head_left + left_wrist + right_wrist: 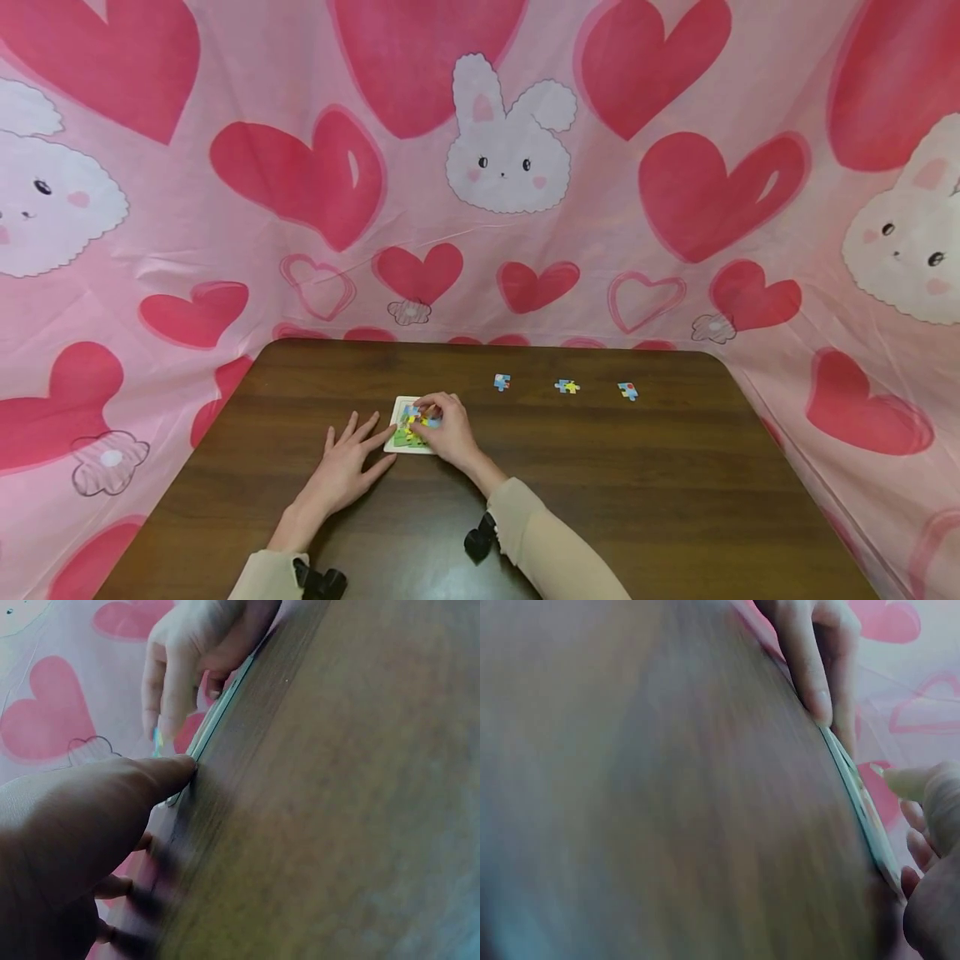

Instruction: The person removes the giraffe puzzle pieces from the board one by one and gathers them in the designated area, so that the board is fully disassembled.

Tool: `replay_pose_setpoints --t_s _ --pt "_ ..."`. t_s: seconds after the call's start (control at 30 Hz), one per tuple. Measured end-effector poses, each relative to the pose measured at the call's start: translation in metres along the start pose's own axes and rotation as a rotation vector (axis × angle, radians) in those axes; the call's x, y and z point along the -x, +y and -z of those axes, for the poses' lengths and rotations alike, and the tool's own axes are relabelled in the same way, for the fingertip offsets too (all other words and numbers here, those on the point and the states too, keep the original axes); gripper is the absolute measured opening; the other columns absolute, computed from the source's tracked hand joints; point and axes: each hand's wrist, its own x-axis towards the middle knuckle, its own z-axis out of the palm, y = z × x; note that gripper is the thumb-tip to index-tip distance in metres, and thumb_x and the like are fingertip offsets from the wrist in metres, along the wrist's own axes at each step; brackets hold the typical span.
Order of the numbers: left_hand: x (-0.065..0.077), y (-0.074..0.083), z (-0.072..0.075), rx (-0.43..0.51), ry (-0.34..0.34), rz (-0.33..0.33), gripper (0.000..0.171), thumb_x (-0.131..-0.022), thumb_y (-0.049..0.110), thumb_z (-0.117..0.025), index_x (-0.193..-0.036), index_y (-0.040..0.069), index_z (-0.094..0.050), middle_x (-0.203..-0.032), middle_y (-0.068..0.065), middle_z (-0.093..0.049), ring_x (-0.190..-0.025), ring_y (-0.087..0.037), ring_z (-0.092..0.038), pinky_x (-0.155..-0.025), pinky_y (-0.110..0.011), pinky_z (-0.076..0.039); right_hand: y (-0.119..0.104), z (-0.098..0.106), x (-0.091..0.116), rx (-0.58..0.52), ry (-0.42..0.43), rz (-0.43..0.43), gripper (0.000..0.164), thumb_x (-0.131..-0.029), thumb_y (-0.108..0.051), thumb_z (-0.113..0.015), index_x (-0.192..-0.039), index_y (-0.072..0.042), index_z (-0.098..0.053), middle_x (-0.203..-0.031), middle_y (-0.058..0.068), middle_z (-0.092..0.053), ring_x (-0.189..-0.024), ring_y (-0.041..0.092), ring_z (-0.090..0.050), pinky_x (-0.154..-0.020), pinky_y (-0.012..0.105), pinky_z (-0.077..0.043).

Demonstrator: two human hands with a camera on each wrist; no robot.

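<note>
Your L hand (345,468) is spread fairly wide, palm down on the table (645,500), thumb and index tip touching the L side of the board (415,451) nr its close corner; the other fingers fan out on the wood. It grips nothing. Your R hand (452,429) is over the R part of the board, fingers bent, thumb and fingertips narrow on a small piece (157,742) (best seen from the L wrist cam, just a bit of blue & yellow at the tips). Its shape is mostly hidden, and I can't tell if it touches the board.

The board lies flat, L of centre on the table, pale rim, pic in green, yellow & blue; your R hand covers some of it. Off to its R, toward the far edge, three loose bits lie well apart in a rough row: blue bit (502,382), blue-yellow bit (567,387), blue-red bit (628,391).

Both sleeves (555,542) are beige, w/ a black cam (480,540) at each wrist. Behind the table hangs pink cloth (420,225) w/ red hearts & white rabbits.
</note>
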Motion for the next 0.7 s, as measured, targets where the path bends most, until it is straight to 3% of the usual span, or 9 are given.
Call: replay_pose_setpoints --t_s 0.13,0.33,0.7 --pt "0.000 0.000 0.000 0.014 -0.003 0.010 0.056 -0.105 0.038 -0.074 -0.156 0.017 -0.064 -0.170 -0.027 -0.048 -0.162 -0.062 -0.029 -0.120 -0.092 -0.015 -0.002 0.015 -0.002 -0.066 -0.037 -0.021 0.027 -0.089 -0.005 -0.090 -0.114 -0.001 -0.078 -0.100 0.017 -0.077 -0.087 0.025 -0.062 -0.077 0.021 -0.046" --pt "0.000 -0.001 -0.001 0.018 -0.008 0.021 0.057 -0.105 0.038 -0.074 -0.156 0.017 -0.064 -0.170 -0.027 -0.047 -0.162 -0.062 -0.028 -0.121 -0.092 -0.015 0.001 0.042 0.000 -0.161 -0.066 -0.048 0.027 -0.091 -0.002 -0.087 -0.115 0.004 -0.077 -0.101 0.024 -0.075 -0.079 0.009 -0.057 -0.070 0.018 -0.044" --pt "-0.001 0.000 -0.002 -0.007 0.003 0.024 0.063 -0.104 0.040 -0.075 -0.159 0.014 -0.060 -0.170 -0.026 -0.048 -0.162 -0.061 -0.031 -0.122 -0.091 -0.017 0.015 0.097 0.017 -0.141 -0.058 -0.065 0.025 -0.092 -0.001 -0.086 -0.114 0.004 -0.077 -0.101 0.026 -0.076 -0.084 0.008 -0.065 -0.070 0.019 -0.048"
